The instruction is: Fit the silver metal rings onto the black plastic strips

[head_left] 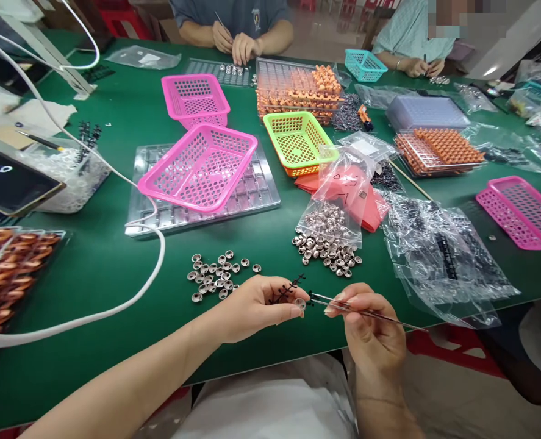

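My left hand pinches a small silver ring cap between thumb and forefinger and also holds a black plastic sprue of tiny parts. My right hand grips thin metal tweezers, whose tips touch a tiny black piece right beside the cap. Both hands hover over the near edge of the green table. Several loose silver caps lie just beyond my left hand. More caps spill from a clear bag ahead.
A pink basket rests on a clear parts tray. A green basket, orange parts in trays, plastic bags, a white cable and a phone surround the spot. Two other people work at the far side.
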`<state>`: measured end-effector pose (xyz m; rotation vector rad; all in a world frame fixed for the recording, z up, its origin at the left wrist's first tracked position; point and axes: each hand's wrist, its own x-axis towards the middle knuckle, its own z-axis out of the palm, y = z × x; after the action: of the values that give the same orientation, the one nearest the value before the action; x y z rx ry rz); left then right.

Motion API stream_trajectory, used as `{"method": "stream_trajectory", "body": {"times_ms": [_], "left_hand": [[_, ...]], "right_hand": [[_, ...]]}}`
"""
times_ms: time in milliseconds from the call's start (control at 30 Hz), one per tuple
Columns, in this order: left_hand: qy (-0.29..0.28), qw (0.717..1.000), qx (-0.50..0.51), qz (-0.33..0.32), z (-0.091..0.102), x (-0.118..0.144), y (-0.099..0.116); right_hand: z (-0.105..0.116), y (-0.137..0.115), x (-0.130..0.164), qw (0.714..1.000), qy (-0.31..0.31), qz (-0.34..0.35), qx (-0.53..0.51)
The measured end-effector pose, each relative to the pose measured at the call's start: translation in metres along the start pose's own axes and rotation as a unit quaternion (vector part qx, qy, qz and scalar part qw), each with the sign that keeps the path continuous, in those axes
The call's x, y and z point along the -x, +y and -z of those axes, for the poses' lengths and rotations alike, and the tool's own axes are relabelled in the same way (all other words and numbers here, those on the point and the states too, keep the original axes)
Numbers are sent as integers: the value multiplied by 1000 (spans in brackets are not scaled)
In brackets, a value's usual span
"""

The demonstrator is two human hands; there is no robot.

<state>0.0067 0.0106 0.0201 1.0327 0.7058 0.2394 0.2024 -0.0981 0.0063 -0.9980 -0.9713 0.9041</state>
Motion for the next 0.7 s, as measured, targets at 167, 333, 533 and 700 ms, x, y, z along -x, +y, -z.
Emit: {"method": "stream_trajectory", "body": {"times_ms": [167, 333, 533, 700], "left_hand": [[43, 998, -24, 32, 6, 5, -5], [62, 997, -48, 14, 8, 1, -6], [56, 998, -42, -6, 12, -4, -10], [65, 996, -67, 0, 16, -4, -11]], "right_hand": [[1, 9, 0, 1000, 3, -17, -26], [-4, 22, -3, 1000, -5, 3, -19], [-8, 37, -8, 1000, 10, -1, 13], [-11, 39, -7, 999, 16, 2, 48]]}}
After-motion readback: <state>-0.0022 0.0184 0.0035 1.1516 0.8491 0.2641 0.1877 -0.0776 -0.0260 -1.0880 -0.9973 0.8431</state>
